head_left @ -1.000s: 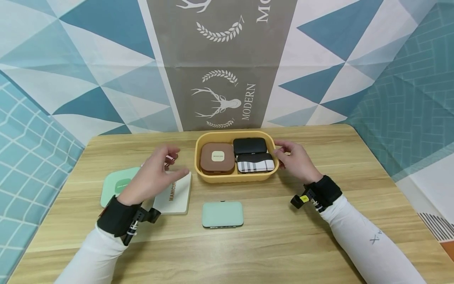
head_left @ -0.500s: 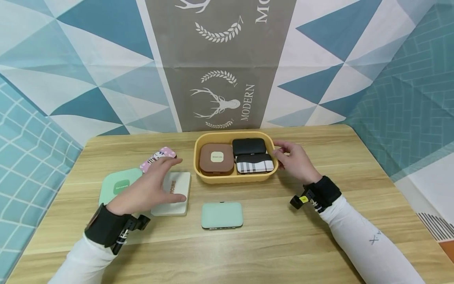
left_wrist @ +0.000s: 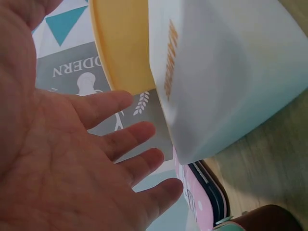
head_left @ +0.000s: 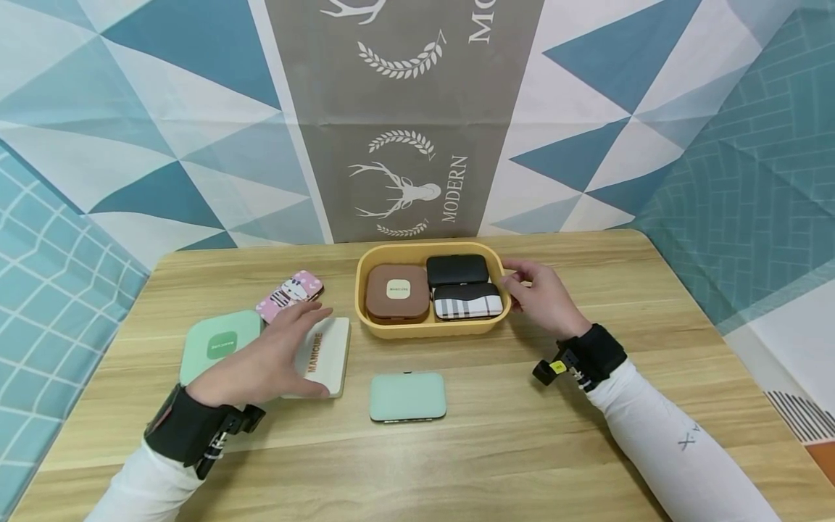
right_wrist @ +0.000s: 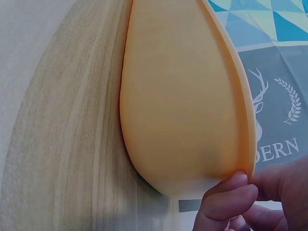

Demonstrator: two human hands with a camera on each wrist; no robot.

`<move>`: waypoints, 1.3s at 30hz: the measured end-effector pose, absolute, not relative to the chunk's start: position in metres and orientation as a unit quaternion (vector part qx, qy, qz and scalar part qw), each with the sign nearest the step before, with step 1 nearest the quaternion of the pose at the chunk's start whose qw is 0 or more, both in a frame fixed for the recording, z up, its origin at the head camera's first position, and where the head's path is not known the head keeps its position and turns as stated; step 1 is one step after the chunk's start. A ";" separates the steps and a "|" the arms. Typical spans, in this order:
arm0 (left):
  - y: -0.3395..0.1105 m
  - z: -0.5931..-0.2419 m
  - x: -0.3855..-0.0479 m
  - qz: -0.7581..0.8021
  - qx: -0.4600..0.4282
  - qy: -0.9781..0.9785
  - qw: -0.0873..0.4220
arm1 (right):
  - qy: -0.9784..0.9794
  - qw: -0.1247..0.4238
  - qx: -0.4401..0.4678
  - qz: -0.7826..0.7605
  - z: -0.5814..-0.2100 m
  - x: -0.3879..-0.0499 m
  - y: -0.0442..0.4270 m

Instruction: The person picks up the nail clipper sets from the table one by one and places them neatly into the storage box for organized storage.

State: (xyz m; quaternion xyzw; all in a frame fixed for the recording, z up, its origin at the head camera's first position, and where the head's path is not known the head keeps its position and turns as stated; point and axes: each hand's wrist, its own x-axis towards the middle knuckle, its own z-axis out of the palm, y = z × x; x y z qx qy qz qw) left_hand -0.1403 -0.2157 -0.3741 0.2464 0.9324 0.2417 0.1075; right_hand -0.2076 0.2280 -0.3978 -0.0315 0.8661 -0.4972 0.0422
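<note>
Left of tray (head_left: pixel 430 331) | box (head_left: pixel 330 354) looked light, stiff; near and far edges seemed best holds | left hand (head_left: pixel 269 365) lay spread over it, grasping nothing | right hand (head_left: pixel 546 299) pinched tray rim

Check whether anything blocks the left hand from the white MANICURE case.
Nothing visible does: the left hand hovers over the white case, with open space between them. The pink case lies beyond, not in between.
</note>
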 end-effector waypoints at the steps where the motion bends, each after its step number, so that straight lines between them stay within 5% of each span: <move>1: -0.216 -0.375 -0.140 0.242 0.250 0.931 0.107 | 0.866 0.043 -0.031 -0.497 -0.398 -0.208 0.228; 39: -0.219 -0.392 -0.141 0.225 0.259 0.932 0.117 | 0.863 0.046 -0.036 -0.501 -0.399 -0.208 0.229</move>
